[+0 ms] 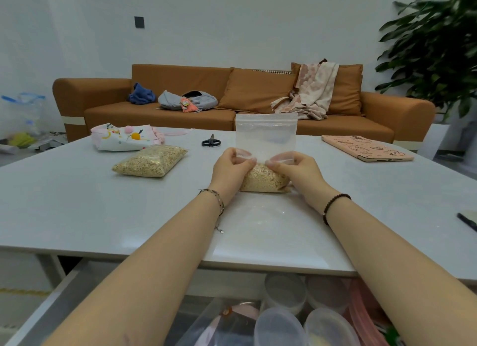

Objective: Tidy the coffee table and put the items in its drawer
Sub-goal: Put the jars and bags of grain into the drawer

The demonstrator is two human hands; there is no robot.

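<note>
Plastic zip bag (265, 134), its lower part filled with pale grain, stands upright near the middle of the white coffee table (77, 203). The left hand (232, 166) and right hand (296, 170) each pinch the bag just above the grain, fingers curled on the film. A second grain bag (151, 161) lies flat to the left, well apart. Black scissors (211, 141) lie behind, and a pink laptop (366, 148) lies at far right. Below the near table edge the drawer (58, 303) stands open, holding lidded plastic tubs (280, 325).
</note>
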